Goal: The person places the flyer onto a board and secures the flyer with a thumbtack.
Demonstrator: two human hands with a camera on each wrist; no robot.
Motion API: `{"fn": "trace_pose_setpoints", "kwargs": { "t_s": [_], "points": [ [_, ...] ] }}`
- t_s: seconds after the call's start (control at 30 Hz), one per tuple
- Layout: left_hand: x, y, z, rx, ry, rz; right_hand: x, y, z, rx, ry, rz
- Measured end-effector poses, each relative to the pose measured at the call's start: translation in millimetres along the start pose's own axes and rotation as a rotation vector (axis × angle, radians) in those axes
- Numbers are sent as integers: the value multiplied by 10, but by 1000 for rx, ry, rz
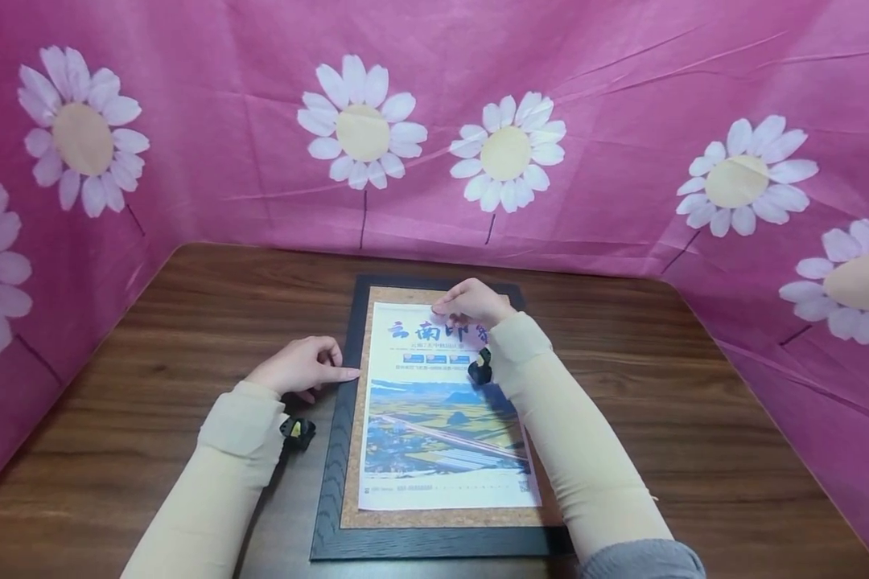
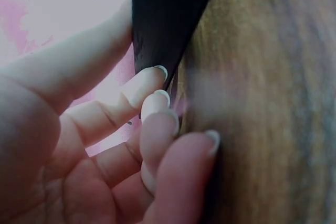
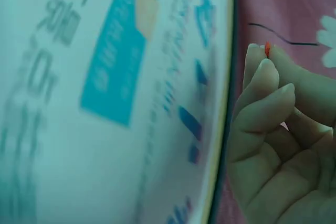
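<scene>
A cork board point(image 1: 442, 519) in a black frame point(image 1: 331, 482) lies on the table with a printed poster point(image 1: 442, 414) flat over its cork. The poster carries large Chinese characters above a landscape picture. On the frame's left side is my left hand point(image 1: 300, 368), thumb over the top and fingertips curled at the outer edge, as the left wrist view shows. My right hand point(image 1: 474, 301) is over the poster's upper edge. Between its thumb and index fingertips it pinches a small red pushpin-like piece point(image 3: 267, 49), mostly hidden by the fingers.
The board stands on a dark wood-grain table point(image 1: 695, 450). Behind and beside the table hangs a pink cloth point(image 1: 246, 104) printed with white daisies. A small black device point(image 1: 298, 433) sits at the left wrist, another point(image 1: 481, 367) at the right wrist, over the poster.
</scene>
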State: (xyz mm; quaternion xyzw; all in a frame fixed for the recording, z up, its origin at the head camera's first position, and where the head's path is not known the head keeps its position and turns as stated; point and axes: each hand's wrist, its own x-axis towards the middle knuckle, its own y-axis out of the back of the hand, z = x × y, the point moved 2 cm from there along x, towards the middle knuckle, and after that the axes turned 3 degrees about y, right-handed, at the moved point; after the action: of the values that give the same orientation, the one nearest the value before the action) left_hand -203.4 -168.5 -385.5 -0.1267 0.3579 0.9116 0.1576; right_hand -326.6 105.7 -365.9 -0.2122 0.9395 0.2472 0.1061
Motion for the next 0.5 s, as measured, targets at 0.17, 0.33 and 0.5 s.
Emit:
{"fn": "trace_pose_setpoints", "kwargs": {
  "t_s": [0.17, 0.33, 0.5],
  "points": [
    [-9, -1, 22, 6, -12, -13, 76, -69, 22, 28, -27, 11],
    [-14, 5, 20, 8, -11, -20, 121, -117, 27, 44, -82, 60],
    [-15, 6, 14, 8, -5, -15, 134, -158, -3, 31, -111, 77]
  ]
}}
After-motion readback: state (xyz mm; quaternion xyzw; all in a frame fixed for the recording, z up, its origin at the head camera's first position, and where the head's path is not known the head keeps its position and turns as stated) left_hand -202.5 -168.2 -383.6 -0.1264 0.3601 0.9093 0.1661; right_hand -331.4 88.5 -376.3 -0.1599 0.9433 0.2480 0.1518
